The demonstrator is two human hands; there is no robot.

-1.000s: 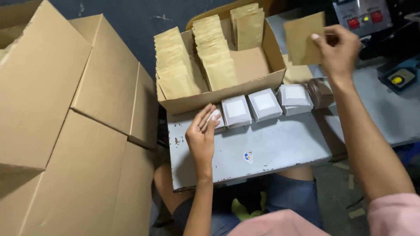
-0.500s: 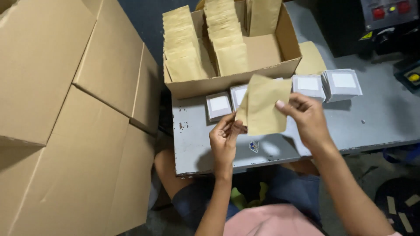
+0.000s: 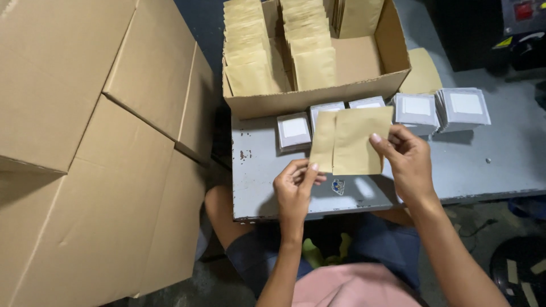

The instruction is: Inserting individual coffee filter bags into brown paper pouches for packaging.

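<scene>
1. Two flat kraft-paper pouches [image 3: 352,142] are held up together over the grey metal counter [image 3: 500,165], just in front of the open cardboard box [image 3: 318,99].
2. The pouches are tan, matte and rectangular. They overlap: the one nearer the camera is wider and covers most of the other, which shows as a narrow strip at its left edge. Their faces look plain and their edges straight, with no visible bulge.
3. The right hand [image 3: 406,162] pinches the right edge of the front pouch, thumb on its face and fingers curled behind it.
4. The left hand [image 3: 296,185] is closed lightly at the lower left corner, fingertips gripping the bottom edge of the rear pouch.
5. Inside the cardboard box, more pouches of the same tan paper stand on edge in packed rows [image 3: 250,51], with part of the box floor bare on the right.
6. Behind the held pouches, small white-faced packets [image 3: 294,129] lie in a row on the counter along the box front; taller stacks of them [image 3: 463,107] sit further right.
7. Another tan pouch [image 3: 421,71] lies flat on the counter beside the box's right wall.
8. Large folded cardboard cartons [image 3: 85,142] fill the left side of the view.
</scene>
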